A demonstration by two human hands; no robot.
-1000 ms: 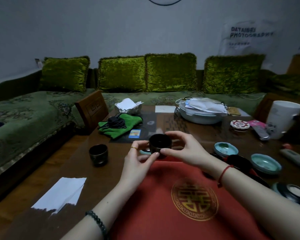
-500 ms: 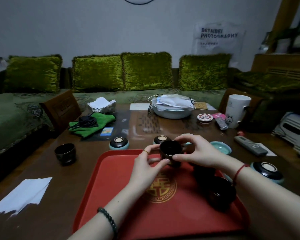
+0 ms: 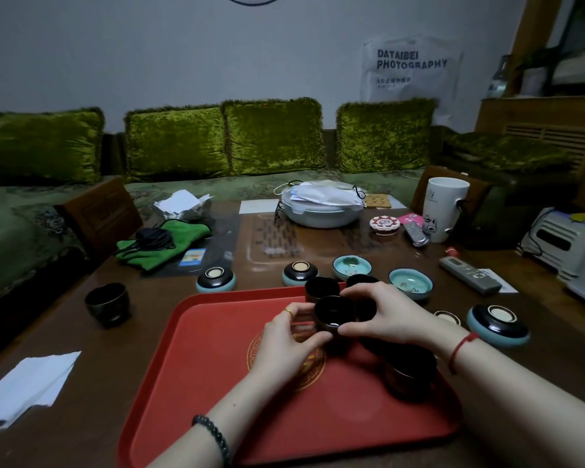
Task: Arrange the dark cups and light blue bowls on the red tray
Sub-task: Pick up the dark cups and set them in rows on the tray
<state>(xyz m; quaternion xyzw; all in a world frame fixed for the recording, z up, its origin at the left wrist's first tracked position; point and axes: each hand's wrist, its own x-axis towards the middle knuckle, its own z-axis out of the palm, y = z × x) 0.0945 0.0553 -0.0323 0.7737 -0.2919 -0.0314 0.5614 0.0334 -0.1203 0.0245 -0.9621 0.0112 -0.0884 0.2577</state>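
red plastic is filling the lower middle of the frame: the red tray (image 3: 217,383) is lying on the wooden table (image 3: 81,366). compared with half a second ago, the held cup (image 3: 333,314) is sitting lower and closer to the two dark cups at the tray's far edge, and more of the table to the right is showing. the left hand (image 3: 286,346) and the right hand (image 3: 382,315) are both pinching this cup, fingers curled narrowly around its glossy black sides, just above the gold emblem (image 3: 284,363). it is standing upright, its mouth open to the camera. another dark cup (image 3: 407,373) is resting on the tray under the right wrist. a lone cup (image 3: 108,303) is waiting at the middle left, off the tray. light blue bowls (image 3: 410,283) are lying beyond the tray, some upturned.
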